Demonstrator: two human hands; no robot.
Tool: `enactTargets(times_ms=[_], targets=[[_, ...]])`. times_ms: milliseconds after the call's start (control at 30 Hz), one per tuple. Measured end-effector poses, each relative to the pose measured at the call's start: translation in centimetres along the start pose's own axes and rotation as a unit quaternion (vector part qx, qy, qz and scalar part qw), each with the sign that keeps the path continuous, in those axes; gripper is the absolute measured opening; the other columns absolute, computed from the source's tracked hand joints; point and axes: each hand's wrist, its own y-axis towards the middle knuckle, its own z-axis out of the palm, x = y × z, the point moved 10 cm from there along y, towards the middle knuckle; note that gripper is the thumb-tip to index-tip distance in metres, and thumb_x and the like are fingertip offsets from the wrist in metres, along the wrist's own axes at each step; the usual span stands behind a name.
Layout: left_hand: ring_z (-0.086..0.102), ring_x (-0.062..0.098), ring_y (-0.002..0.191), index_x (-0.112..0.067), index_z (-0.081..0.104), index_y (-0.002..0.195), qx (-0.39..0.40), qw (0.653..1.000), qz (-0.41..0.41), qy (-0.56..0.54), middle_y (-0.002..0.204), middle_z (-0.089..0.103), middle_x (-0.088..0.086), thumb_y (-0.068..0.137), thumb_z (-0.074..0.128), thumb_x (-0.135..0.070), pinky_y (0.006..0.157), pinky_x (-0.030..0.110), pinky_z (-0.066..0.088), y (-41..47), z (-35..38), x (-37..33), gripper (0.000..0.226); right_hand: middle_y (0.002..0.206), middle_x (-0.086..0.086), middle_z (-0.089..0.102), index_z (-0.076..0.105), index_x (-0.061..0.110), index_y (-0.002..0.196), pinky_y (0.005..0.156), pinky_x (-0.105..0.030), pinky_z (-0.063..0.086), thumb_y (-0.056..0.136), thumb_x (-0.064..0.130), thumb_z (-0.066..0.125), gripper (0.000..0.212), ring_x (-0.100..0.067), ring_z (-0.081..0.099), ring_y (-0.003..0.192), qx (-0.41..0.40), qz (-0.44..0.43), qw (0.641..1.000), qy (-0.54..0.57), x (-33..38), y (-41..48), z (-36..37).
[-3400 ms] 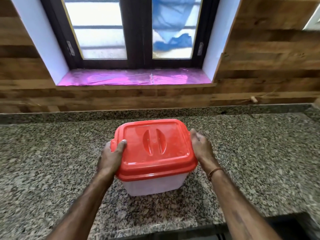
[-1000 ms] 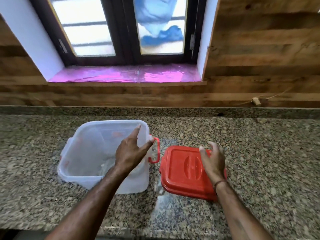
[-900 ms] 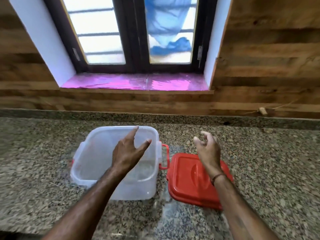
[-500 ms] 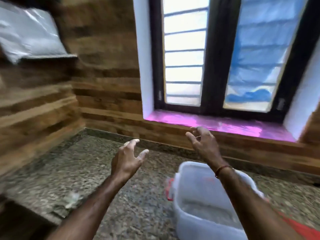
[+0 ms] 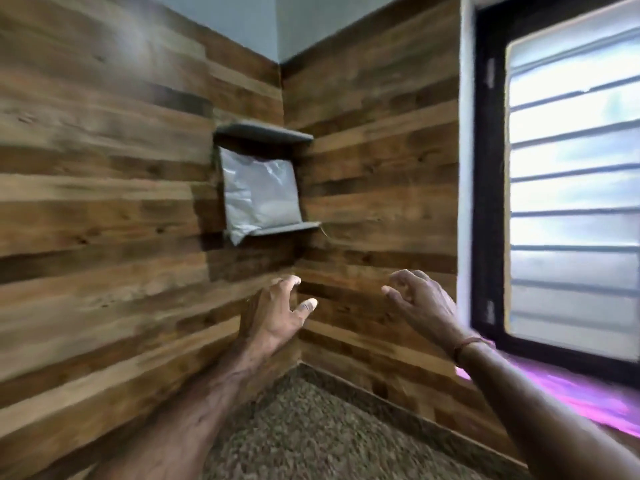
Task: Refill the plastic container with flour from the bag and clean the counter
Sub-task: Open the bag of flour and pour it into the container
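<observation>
both the left hand (image 5: pixel 273 315) and right hand (image 5: pixel 420 303) hang empty, fingers spread, below the shelved flour bag (image 5: pixel 259 194).

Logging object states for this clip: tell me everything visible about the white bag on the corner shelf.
The bag looks like pale, crinkled plastic, filled and whitish. It stands upright on the lower corner shelf, under an upper shelf, and seems to lean on the wooden wall. Its lower left corner hangs over the shelf edge. Neither hand touches it; both are below it.
</observation>
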Motion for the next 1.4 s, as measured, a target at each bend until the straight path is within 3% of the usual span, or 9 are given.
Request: enactTargets(times_ms=[300,500,733,833,900,1000,1200,1300,1400], targets=[[0.065,0.021,0.116,-0.025,0.062,0.129,-0.086,0.993,0.012,0.084,0.129,0.068,-0.004,0.085,0.065,-0.058,0.088,0.036,0.055,15.6,-8.1,6.7,0.055,0.116,0.005,0.064,0.065,0.027,0.122,0.087,-0.038,0.054,0.092,0.051,0.065,0.038,-0.02,0.064,0.103,-0.002,-0.08,0.997,0.018,10.8,18.2,6.5],[0.057,0.023,0.126,-0.025,0.051,0.143,-0.118,0.987,0.062,0.088,0.142,0.058,0.001,0.087,0.065,-0.059,0.097,0.037,0.05,25.2,-9.7,7.5,0.066,0.127,-0.003,0.063,0.063,0.022,0.13,0.092,-0.037,0.054,0.094,0.042,0.068,0.041,-0.022,0.064,0.108,-0.013,-0.117,0.993,-0.006,16.4,28.5,8.6],[0.036,0.025,0.143,-0.022,0.04,0.15,-0.175,0.947,0.104,0.248,0.154,0.041,0.004,0.093,0.06,-0.058,0.117,0.047,0.03,37.0,-11.6,8.5,0.07,0.129,-0.005,0.067,0.063,0.016,0.134,0.098,-0.04,0.055,0.092,0.031,0.075,0.046,-0.024,0.064,0.115,-0.029,-0.148,0.989,-0.001,21.4,40.6,12.0],[0.051,0.025,0.128,-0.019,0.053,0.137,-0.165,0.946,0.075,0.27,0.138,0.055,0.005,0.092,0.061,-0.06,0.107,0.047,0.04,41.2,-12.1,10.4,0.061,0.133,-0.005,0.064,0.063,0.018,0.135,0.104,-0.038,0.053,0.092,0.026,0.075,0.045,-0.024,0.061,0.122,-0.037,-0.166,0.985,0.0,22.9,45.1,13.9],[0.062,0.019,0.103,-0.02,0.064,0.118,-0.163,0.953,0.073,0.246,0.114,0.067,0.001,0.09,0.064,-0.059,0.086,0.037,0.048,42.7,-12.3,11.4,0.048,0.138,-0.004,0.062,0.061,0.018,0.137,0.107,-0.036,0.05,0.094,0.022,0.073,0.045,-0.023,0.059,0.127,-0.027,-0.167,0.986,-0.001,23.2,47.3,15.5],[0.063,0.013,0.08,-0.023,0.068,0.098,-0.175,0.968,0.076,0.163,0.093,0.07,-0.005,0.085,0.071,-0.059,0.066,0.03,0.042,44.3,-12.9,13.5,0.038,0.144,-0.005,0.058,0.056,0.014,0.144,0.111,-0.032,0.045,0.096,0.01,0.068,0.049,-0.023,0.054,0.135,-0.007,-0.186,0.983,-0.001,24.1,50.1,17.8],[0.064,0.008,0.084,-0.027,0.076,0.093,-0.189,0.976,0.086,0.059,0.095,0.073,-0.011,0.085,0.077,-0.048,0.058,0.024,0.033,45.0,-13.2,16.4,0.023,0.146,-0.007,0.057,0.054,0.016,0.148,0.106,-0.028,0.044,0.098,0.003,0.062,0.053,-0.027,0.056,0.131,0.02,-0.177,0.982,-0.054,24.6,53.7,20.6],[0.062,0.006,0.078,-0.026,0.076,0.089,-0.212,0.972,0.094,0.033,0.092,0.073,-0.01,0.086,0.075,-0.048,0.055,0.02,0.03,45.1,-13.2,17.1,0.022,0.135,-0.007,0.065,0.065,0.015,0.136,0.105,-0.032,0.049,0.096,0.01,0.067,0.041,-0.028,0.061,0.122,0.011,-0.157,0.983,-0.089,24.2,54.4,21.0],[0.062,0.008,0.079,-0.026,0.074,0.09,-0.23,0.968,0.097,0.013,0.091,0.073,-0.009,0.086,0.075,-0.051,0.058,0.02,0.032,44.5,-13.3,17.4,0.025,0.116,-0.01,0.07,0.071,0.013,0.122,0.091,-0.035,0.053,0.097,0.019,0.065,0.027,-0.03,0.066,0.106,-0.033,-0.094,0.991,-0.085,22.4,53.9,19.8]])
